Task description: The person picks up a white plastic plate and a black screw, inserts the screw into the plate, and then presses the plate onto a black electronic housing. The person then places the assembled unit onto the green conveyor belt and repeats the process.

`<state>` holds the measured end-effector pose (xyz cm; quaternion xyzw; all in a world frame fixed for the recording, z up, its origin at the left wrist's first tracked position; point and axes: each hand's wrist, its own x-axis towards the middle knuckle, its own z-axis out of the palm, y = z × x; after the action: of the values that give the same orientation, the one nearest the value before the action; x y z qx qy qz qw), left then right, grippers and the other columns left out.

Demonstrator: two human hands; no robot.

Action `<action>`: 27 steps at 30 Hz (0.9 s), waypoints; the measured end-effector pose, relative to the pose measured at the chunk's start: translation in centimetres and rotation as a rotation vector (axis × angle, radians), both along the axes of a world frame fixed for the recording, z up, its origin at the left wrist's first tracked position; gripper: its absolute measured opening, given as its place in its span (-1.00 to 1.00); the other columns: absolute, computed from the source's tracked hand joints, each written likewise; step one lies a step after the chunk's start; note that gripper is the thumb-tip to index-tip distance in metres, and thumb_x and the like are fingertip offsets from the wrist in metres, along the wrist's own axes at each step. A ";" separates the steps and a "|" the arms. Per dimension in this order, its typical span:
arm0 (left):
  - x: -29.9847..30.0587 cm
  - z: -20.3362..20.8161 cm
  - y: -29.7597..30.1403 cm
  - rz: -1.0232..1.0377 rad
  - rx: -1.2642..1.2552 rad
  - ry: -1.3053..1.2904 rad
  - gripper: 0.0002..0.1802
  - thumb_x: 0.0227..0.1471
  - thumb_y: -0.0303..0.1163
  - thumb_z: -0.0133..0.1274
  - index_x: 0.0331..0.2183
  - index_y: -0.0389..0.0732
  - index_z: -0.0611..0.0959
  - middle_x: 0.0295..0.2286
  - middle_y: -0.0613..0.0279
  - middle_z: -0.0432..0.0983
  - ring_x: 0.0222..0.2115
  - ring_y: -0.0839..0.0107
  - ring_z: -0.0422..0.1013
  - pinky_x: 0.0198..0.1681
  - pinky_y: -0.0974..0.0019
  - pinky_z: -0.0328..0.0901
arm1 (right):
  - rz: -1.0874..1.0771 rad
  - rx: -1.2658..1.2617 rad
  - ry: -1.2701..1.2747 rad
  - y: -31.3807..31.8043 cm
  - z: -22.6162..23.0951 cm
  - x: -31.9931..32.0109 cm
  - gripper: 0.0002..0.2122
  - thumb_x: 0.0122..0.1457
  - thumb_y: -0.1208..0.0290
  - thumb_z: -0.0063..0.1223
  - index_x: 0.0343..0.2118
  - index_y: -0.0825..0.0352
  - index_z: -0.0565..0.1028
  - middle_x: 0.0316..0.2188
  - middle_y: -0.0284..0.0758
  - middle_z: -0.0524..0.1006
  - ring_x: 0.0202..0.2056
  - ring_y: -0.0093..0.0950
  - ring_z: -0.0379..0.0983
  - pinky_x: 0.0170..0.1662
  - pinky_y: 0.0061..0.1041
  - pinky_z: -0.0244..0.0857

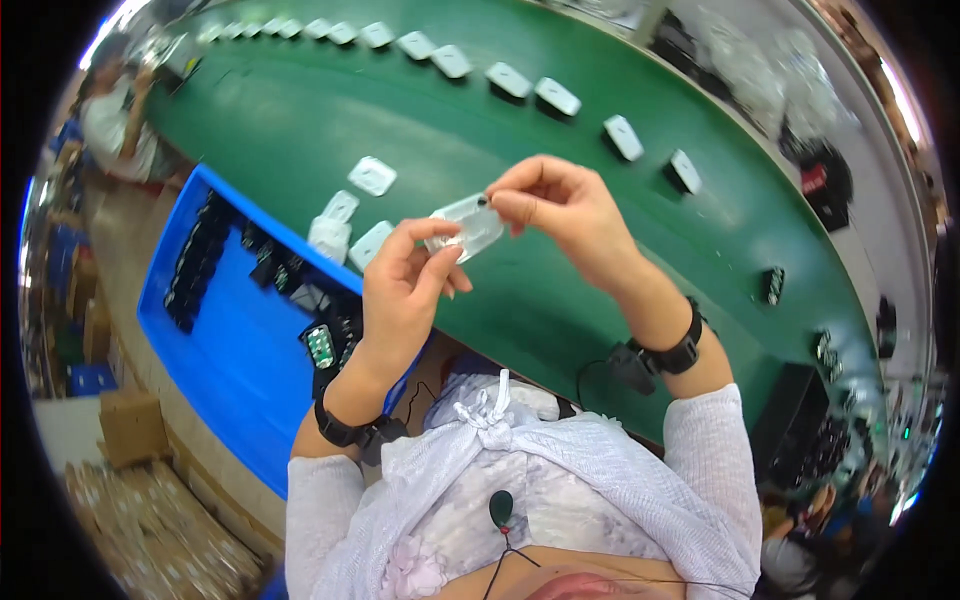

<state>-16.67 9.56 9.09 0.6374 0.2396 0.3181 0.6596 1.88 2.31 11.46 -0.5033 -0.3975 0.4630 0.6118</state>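
Observation:
Above the green table, my left hand [398, 290] grips a whitish, translucent plastic casing [478, 232] between thumb and fingers. My right hand [572, 212] is closed in a pinch at the casing's upper right corner. A tiny dark piece [482, 201] shows at these fingertips; its kind is too small to make out. Close by my left hand, loose white casings [373, 176] lie on the table, a few of them near the blue bin's edge.
The blue bin [235, 345] at left holds black parts and green circuit boards [320, 347]. White casings [507, 79] stand in a curved row along the table's far side. More boards [774, 285] and a black box [790, 420] are at right. Another person [115, 125] sits at far left.

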 end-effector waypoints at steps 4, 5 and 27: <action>5.8 -0.2 -2.5 -0.065 0.403 -0.057 -0.86 0.00 -0.61 0.06 -0.31 -0.30 0.55 -0.41 0.19 0.43 -0.59 0.51 0.45 -0.59 0.51 0.29 | -0.207 0.031 0.069 -6.2 -0.7 0.3 -0.92 0.10 0.50 0.13 -0.35 0.36 0.51 -0.44 -0.46 0.46 -0.40 -0.68 0.32 -0.31 -0.68 0.21; 6.8 -0.5 -3.2 -0.080 0.429 -0.084 -0.87 -0.02 -0.62 0.08 -0.33 -0.28 0.56 -0.43 0.17 0.42 -0.61 0.49 0.45 -0.62 0.51 0.28 | -0.256 0.080 0.098 -7.3 -1.1 0.4 -0.92 0.11 0.52 0.11 -0.34 0.38 0.51 -0.41 -0.44 0.46 -0.37 -0.67 0.34 -0.27 -0.66 0.23; 13.6 -4.5 -9.5 -0.491 -0.352 0.044 -0.83 0.09 -0.58 -0.02 -0.24 -0.42 0.47 -0.35 0.07 0.52 -0.33 0.40 0.51 -0.26 0.39 0.43 | -0.649 -0.048 -0.825 -16.6 -5.1 5.3 -0.90 -0.02 0.53 0.22 -0.46 0.35 0.51 -0.51 -0.40 0.41 -0.51 -0.58 0.30 -0.51 -0.63 0.16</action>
<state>-3.07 0.03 4.54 0.5588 0.1441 0.0885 0.8119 7.18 -14.31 6.33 -0.7549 -0.4181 0.0218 0.5049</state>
